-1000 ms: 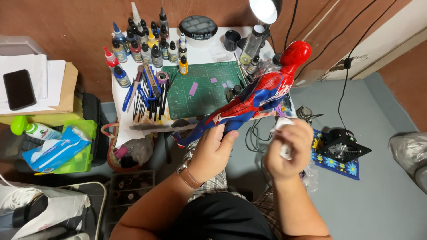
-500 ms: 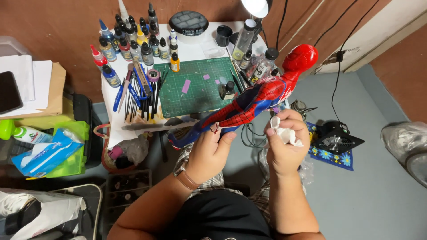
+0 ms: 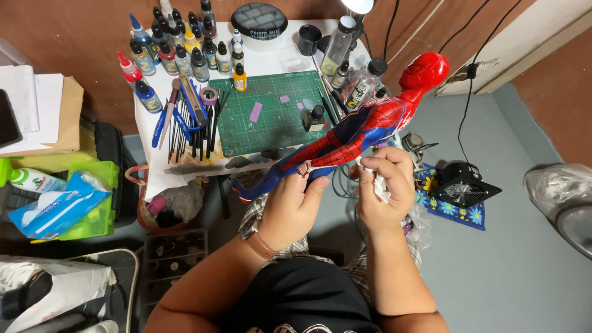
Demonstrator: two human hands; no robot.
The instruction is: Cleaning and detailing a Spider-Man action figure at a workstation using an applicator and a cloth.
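A red and blue superhero figure [image 3: 364, 123] lies tilted in the air, red head up to the right, blue legs down to the left. My left hand [image 3: 293, 203] grips it around the legs from below. My right hand [image 3: 385, 185] is closed on a crumpled white tissue [image 3: 380, 185] and presses it against the underside of the figure's torso. Both hands are in front of the small white table [image 3: 265, 61], above my lap.
On the table lie a green cutting mat [image 3: 265, 111], several paint bottles [image 3: 179, 52], brushes and tools [image 3: 191, 120], a black round base [image 3: 259, 18] and a lamp [image 3: 357, 6]. A green bin [image 3: 86, 203] with wipes sits left. A small black fan [image 3: 459, 191] stands on the grey floor at right.
The figure has tipped lower and swung slightly left. My right hand with the tissue has moved up against the figure's torso. My left hand keeps its grip on the legs.
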